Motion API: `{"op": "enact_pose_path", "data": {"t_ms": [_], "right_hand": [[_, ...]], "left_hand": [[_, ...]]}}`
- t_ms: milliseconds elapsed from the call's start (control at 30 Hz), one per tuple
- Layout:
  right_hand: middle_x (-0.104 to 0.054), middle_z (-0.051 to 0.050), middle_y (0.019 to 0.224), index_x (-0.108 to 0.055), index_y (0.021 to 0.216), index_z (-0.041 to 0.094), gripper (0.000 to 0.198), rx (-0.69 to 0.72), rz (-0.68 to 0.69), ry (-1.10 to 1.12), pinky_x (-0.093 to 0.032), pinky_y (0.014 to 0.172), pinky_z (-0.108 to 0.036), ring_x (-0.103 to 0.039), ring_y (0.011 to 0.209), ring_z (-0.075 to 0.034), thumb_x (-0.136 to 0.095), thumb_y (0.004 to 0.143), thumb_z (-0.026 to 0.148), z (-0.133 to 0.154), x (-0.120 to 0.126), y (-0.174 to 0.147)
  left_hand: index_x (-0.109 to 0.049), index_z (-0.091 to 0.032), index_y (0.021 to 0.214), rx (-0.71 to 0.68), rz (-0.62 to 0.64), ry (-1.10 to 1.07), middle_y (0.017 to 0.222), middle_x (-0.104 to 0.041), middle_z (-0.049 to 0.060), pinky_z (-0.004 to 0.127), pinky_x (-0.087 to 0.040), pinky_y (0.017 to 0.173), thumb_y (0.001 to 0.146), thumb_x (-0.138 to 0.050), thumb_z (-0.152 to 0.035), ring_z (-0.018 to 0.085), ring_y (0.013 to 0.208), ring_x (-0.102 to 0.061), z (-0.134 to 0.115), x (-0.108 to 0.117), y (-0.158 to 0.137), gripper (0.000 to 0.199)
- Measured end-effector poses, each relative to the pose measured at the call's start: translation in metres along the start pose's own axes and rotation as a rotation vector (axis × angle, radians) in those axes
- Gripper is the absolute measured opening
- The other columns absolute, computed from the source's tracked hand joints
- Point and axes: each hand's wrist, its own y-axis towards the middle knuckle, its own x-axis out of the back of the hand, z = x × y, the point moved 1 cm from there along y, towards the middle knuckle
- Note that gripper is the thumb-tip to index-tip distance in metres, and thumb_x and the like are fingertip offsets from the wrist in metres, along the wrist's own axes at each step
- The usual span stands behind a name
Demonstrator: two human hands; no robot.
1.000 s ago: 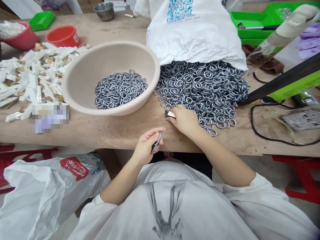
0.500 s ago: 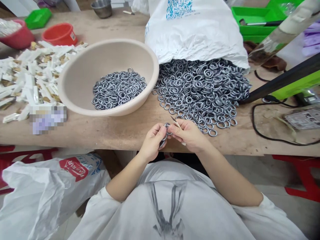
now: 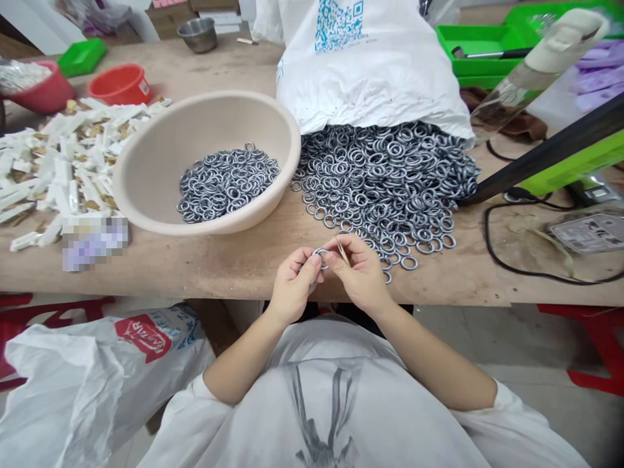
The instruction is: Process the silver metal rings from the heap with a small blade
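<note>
Close to the table's front edge, my left hand (image 3: pixel 291 281) is closed on grey rings (image 3: pixel 320 251), one of which shows between thumb and forefinger. My right hand (image 3: pixel 364 276) touches the same ring with its thumb and fingertips. A small pointed knife (image 3: pixel 344 253) with a thin pale handle sticks up between the fingers of that hand; much of it is hidden. Just beyond my hands, a heap of grey rings (image 3: pixel 385 169) spills from a white sack (image 3: pixel 375 84). To the left stands a beige basin (image 3: pixel 141 146) with more rings inside.
White strips (image 3: pixel 61 172) lie piled at the left, near a red bowl (image 3: pixel 119 84). A bottle (image 3: pixel 546 71), a black and green bar (image 3: pixel 560 156) and a black cable (image 3: pixel 507 263) occupy the right side. A white bag (image 3: pixel 92 390) stands below the table.
The camera view has shifted slightly. My hands have turned a little, and the ring between them now lies flatter. The knife's handle end no longer shows below my right hand.
</note>
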Motion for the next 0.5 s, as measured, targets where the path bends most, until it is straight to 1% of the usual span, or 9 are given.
{"op": "enact_pose_path", "data": {"t_ms": [33, 100, 133, 200, 300, 367, 433, 500], "right_hand": [[-0.057, 0.0, 0.081, -0.064, 0.093, 0.02, 0.036, 0.018, 0.017, -0.057, -0.043, 0.065, -0.025, -0.052, 0.072, -0.019, -0.078, 0.098, 0.053, 0.001, 0.004, 0.003], [-0.054, 0.001, 0.075, -0.063, 0.082, 0.02, 0.045, 0.016, 0.02, -0.128, -0.039, 0.061, -0.026, -0.048, 0.066, -0.018, -0.074, 0.099, 0.06, 0.004, 0.01, 0.009], [-0.054, 0.001, 0.074, -0.063, 0.081, 0.02, 0.048, -0.001, 0.022, -0.149, -0.037, 0.06, -0.027, -0.048, 0.065, -0.019, -0.074, 0.098, 0.064, 0.005, 0.012, 0.01], [-0.058, -0.001, 0.079, -0.066, 0.086, 0.02, 0.052, -0.004, 0.066, -0.196, -0.04, 0.065, -0.029, -0.052, 0.07, -0.021, -0.074, 0.095, 0.07, 0.008, 0.013, 0.01], [-0.06, -0.002, 0.088, -0.069, 0.096, 0.02, 0.051, 0.109, 0.136, -0.302, -0.041, 0.075, -0.032, -0.055, 0.082, -0.024, -0.074, 0.095, 0.071, 0.012, 0.011, 0.007], [-0.058, -0.001, 0.085, -0.069, 0.094, 0.02, 0.049, 0.158, 0.155, -0.343, -0.039, 0.073, -0.032, -0.053, 0.08, -0.023, -0.072, 0.098, 0.069, 0.012, 0.009, 0.006], [-0.057, 0.0, 0.08, -0.066, 0.088, 0.019, 0.05, 0.103, 0.167, -0.309, -0.038, 0.069, -0.031, -0.052, 0.074, -0.022, -0.068, 0.1, 0.068, 0.011, 0.01, 0.007], [-0.056, 0.0, 0.078, -0.063, 0.087, 0.019, 0.052, 0.038, 0.157, -0.267, -0.038, 0.066, -0.03, -0.051, 0.07, -0.021, -0.066, 0.102, 0.069, 0.011, 0.013, 0.008]], "left_hand": [[-0.054, -0.012, 0.087, 0.024, 0.01, 0.011, 0.061, -0.051, -0.001, 0.014, -0.022, 0.042, 0.084, -0.072, -0.051, 0.003, 0.047, -0.032, 0.0, 0.0, 0.0, 0.043], [-0.053, -0.012, 0.085, 0.085, 0.021, 0.013, 0.061, -0.052, 0.0, 0.014, -0.022, 0.042, 0.083, -0.073, -0.049, 0.003, 0.047, -0.033, 0.0, -0.002, -0.001, 0.042], [-0.053, -0.012, 0.084, 0.115, 0.017, 0.0, 0.06, -0.051, -0.001, 0.014, -0.021, 0.041, 0.081, -0.074, -0.048, 0.003, 0.046, -0.033, -0.001, -0.003, -0.001, 0.042], [-0.049, -0.014, 0.081, 0.145, -0.008, -0.048, 0.057, -0.049, -0.002, 0.015, -0.019, 0.039, 0.077, -0.075, -0.049, 0.004, 0.043, -0.03, -0.003, -0.004, -0.001, 0.044], [-0.044, -0.015, 0.079, 0.146, -0.029, -0.087, 0.053, -0.043, -0.005, 0.015, -0.018, 0.037, 0.077, -0.075, -0.051, 0.003, 0.04, -0.026, -0.005, -0.006, -0.003, 0.047], [-0.043, -0.016, 0.079, 0.147, -0.001, -0.075, 0.053, -0.041, -0.005, 0.014, -0.018, 0.037, 0.078, -0.073, -0.052, 0.003, 0.041, -0.026, -0.005, -0.007, -0.004, 0.048], [-0.044, -0.015, 0.079, 0.157, 0.023, -0.065, 0.055, -0.041, -0.005, 0.013, -0.018, 0.037, 0.079, -0.073, -0.052, 0.004, 0.043, -0.027, -0.005, -0.007, -0.005, 0.047], [-0.045, -0.015, 0.078, 0.173, 0.018, -0.067, 0.057, -0.042, -0.004, 0.014, -0.018, 0.037, 0.077, -0.074, -0.051, 0.004, 0.044, -0.029, -0.005, -0.008, -0.006, 0.046]]}}
